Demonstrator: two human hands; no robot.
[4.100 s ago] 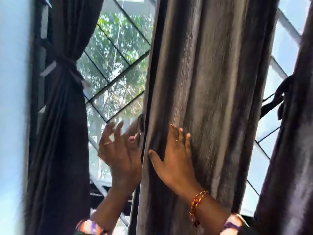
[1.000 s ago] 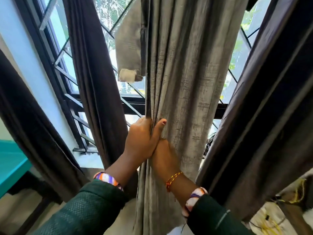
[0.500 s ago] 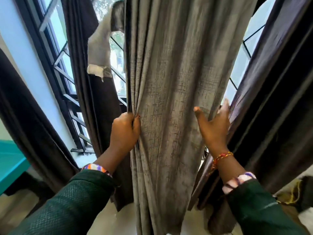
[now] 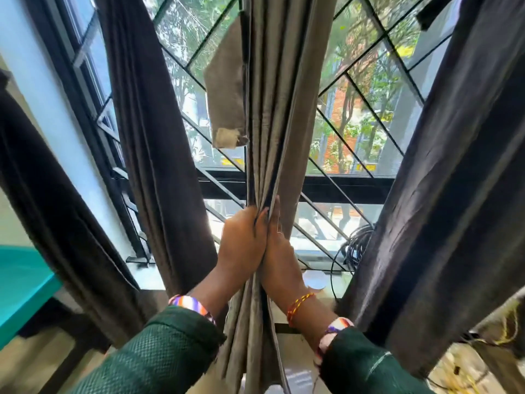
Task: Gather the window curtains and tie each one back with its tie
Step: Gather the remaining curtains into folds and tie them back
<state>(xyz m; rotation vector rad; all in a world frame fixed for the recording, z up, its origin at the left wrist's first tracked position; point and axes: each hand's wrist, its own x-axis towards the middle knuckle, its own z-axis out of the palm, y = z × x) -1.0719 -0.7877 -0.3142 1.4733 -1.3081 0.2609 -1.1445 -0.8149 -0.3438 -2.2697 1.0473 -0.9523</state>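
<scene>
The grey curtain [image 4: 279, 89] hangs in the middle of the window, bunched into a narrow column of folds. The left hand [image 4: 241, 245] grips the gathered folds from the left, and the right hand [image 4: 279, 251] clasps them from the right, the two touching. Its tie [image 4: 225, 89] dangles just left of it. Dark curtains [image 4: 159, 137] flank it.

Open gaps flank the grip on both sides, backed by the window grille [image 4: 366, 89]. Further left hangs a dark curtain [image 4: 159, 143], further right another dark curtain [image 4: 443, 194]; the tie flap [image 4: 227, 89] dangles above-left; coiled cables [image 4: 355, 248] sit low right
</scene>
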